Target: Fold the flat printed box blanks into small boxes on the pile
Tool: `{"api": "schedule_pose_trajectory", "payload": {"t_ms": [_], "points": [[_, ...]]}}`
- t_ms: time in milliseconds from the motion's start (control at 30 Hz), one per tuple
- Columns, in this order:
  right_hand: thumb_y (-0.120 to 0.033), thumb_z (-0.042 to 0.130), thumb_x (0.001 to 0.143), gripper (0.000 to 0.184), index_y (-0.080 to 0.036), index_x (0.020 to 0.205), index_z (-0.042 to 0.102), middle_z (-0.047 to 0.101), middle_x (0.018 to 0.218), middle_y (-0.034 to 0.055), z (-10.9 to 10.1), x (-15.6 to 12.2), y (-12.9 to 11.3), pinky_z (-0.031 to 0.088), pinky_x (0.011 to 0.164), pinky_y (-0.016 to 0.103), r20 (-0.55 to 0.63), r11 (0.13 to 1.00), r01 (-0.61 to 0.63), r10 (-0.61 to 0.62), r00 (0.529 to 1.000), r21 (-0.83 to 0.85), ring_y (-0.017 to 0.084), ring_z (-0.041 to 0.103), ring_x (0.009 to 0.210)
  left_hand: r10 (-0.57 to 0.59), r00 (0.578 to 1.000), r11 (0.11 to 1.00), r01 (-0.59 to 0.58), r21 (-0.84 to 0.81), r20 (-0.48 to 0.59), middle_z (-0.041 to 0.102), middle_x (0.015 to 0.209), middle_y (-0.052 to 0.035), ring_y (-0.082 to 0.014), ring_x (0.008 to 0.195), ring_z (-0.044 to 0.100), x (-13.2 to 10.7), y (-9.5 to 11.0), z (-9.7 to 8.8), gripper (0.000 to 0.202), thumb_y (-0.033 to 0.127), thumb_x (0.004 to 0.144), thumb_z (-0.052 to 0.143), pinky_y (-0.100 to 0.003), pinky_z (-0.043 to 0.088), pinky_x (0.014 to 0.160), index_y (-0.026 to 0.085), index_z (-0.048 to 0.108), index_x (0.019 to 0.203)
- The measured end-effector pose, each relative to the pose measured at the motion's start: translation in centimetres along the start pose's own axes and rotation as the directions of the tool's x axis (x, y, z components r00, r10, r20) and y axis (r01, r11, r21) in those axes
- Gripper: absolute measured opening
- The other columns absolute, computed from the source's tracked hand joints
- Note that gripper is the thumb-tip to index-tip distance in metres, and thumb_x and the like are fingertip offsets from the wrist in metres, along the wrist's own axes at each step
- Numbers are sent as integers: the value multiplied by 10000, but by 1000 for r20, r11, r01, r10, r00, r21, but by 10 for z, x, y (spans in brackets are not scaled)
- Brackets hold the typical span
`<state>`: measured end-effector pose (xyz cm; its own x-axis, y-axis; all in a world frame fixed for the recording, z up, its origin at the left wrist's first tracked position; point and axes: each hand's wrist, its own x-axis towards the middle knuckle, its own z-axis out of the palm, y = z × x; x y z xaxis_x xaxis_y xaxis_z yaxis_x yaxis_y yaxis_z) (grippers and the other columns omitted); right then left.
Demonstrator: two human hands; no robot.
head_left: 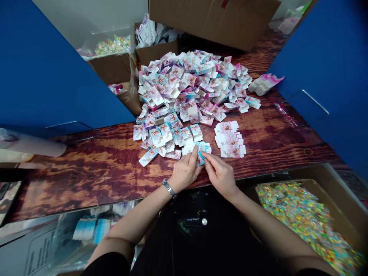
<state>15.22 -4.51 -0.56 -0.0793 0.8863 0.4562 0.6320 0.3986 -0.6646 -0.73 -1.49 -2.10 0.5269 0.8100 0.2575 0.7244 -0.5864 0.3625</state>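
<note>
Close to the table's front edge, both hands meet at a small blue-and-white carton. My left hand, with a metal watch or bracelet on its wrist, is closed against the carton's left side. My right hand pinches its right side with thumb and fingertips. Fingers cover much of the carton. Just beyond them lie flat blue-and-white cartons. To the right is a fanned stack of flat pink-and-white cartons. Past the hands rises a large pile of folded small cartons printed with hands.
Blue cabinet doors flank the wood-patterned table. Cardboard boxes stand behind the pile. An open drawer at lower right holds many colourful wrapped pieces. More flat cartons lie below the table at left.
</note>
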Motion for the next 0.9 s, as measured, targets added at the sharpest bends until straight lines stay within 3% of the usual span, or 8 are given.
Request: {"api": "schedule_pose_trajectory", "payload": {"t_ms": [167,233,433,667,900], "points": [[-72,430,923,498,-171,1411,436,611,1286,112,10,-12,6,512,1008,381,-12,974,204,-206,979,-101,227,590,1180,-2,999,997,-2,79,41,599,978,-100,-218,872,598,1,3,-4,719,314,924,435,-317,520,732,111,55,1500],[-65,431,921,509,-171,1419,423,597,1303,114,11,-13,6,502,1023,388,-3,967,234,-235,972,-106,227,567,1210,3,999,997,-7,83,47,595,988,-103,-225,885,593,1,3,-5,706,301,923,421,-325,521,734,111,58,1499],[-220,482,950,377,-191,1323,536,669,1190,100,7,-6,0,549,941,365,9,999,-38,38,999,-7,223,650,1080,4,1000,998,-5,57,23,597,1005,-108,-225,886,590,-1,3,-5,676,294,929,393,-341,527,755,118,69,1496],[-140,469,942,425,-136,1366,494,620,1262,150,15,-10,2,512,991,387,-45,992,95,-99,994,-82,231,603,1162,4,1000,996,-3,89,-11,590,966,-100,-223,861,580,2,6,-8,714,249,909,401,-327,523,729,101,25,1497],[-160,449,953,401,-180,1347,522,583,1322,103,14,-14,0,470,1047,385,3,999,23,-23,1000,40,211,559,1220,18,1000,985,-21,169,16,601,955,-95,-209,844,602,-3,8,-3,683,257,926,382,-303,516,713,93,44,1496]]}}
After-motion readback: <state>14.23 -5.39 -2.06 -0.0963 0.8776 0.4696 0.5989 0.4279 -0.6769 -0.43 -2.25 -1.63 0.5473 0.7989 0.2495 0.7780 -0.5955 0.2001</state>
